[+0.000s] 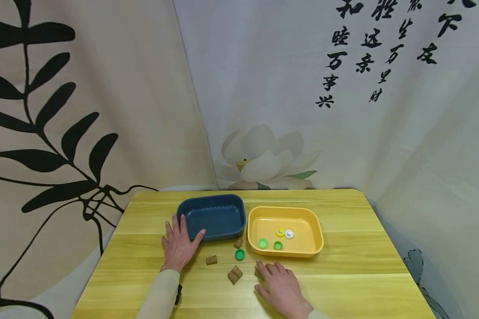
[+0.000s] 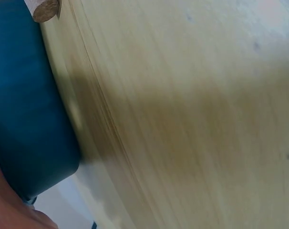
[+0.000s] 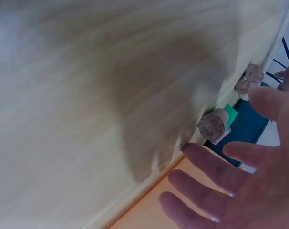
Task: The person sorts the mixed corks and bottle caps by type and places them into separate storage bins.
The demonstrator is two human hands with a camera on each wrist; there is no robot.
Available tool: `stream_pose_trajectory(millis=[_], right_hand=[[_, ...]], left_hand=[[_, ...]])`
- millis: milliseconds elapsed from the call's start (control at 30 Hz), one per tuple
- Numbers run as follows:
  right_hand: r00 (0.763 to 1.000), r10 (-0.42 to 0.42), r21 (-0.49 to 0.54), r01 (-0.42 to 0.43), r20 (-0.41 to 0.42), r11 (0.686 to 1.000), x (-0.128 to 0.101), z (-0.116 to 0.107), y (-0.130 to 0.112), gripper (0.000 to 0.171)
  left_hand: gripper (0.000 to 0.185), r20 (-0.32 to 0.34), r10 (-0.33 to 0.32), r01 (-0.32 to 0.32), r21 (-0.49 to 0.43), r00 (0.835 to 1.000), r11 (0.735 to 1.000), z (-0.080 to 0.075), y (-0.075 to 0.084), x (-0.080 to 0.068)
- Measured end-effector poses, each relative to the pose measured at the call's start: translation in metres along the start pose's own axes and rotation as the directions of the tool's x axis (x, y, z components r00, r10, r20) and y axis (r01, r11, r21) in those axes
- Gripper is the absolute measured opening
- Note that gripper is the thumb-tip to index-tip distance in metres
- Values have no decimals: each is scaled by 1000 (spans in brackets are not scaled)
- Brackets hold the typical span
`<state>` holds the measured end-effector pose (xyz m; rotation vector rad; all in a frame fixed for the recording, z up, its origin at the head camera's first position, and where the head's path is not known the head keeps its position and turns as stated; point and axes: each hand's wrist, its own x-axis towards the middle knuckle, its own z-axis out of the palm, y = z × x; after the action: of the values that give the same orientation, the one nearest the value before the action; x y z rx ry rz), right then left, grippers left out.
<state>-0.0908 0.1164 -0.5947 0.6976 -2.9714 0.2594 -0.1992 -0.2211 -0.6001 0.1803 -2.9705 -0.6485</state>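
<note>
My left hand (image 1: 178, 246) lies with spread fingers at the near left corner of the blue tray (image 1: 211, 238); the left wrist view shows part of that hand (image 2: 8, 207) against the tray's side (image 2: 35, 105). My right hand (image 1: 281, 285) reaches over the table in front of the yellow tray (image 1: 287, 254), fingers extended. Partly hidden by its fingertips is a cork (image 1: 257, 274). Other corks (image 1: 211, 260) lie between the hands, among them a touching pair (image 1: 234, 274). Beside the trays sits a green bottle cap (image 1: 239, 254).
Inside the yellow tray are a yellow cap (image 1: 280, 232), a white cap (image 1: 289, 234) and two green caps (image 1: 278, 245). The wooden table (image 1: 363, 266) ends at patterned curtains (image 1: 403, 146) behind.
</note>
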Motion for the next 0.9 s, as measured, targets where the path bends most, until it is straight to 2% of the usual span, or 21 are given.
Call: stream_pose_trajectory(millis=[167, 333, 500, 567, 733, 900], right_hand=[[1000, 9, -54, -10, -22, 998, 7, 2, -4, 61], [997, -5, -98, -2, -79, 995, 13, 6, -6, 60], [993, -47, -121, 33, -111, 992, 17, 12, -6, 19], [993, -61, -123, 49, -102, 991, 18, 12, -6, 10], [988, -77, -67, 69, -131, 995, 16, 10, -7, 10], [959, -103, 42, 118, -263, 992, 17, 2, -7, 22]], left_hand=[[114, 11, -29, 29, 6, 1000, 1000, -2, -4, 1], [117, 17, -54, 53, 12, 998, 998, -4, -8, -1], [117, -15, -58, 58, 7, 998, 998, -1, -10, -2], [117, -26, -55, 55, 1, 998, 998, -1, -11, -2], [118, -20, -53, 53, -4, 998, 999, -2, -9, -4], [118, -8, -59, 59, -1, 998, 998, -5, -6, -8]])
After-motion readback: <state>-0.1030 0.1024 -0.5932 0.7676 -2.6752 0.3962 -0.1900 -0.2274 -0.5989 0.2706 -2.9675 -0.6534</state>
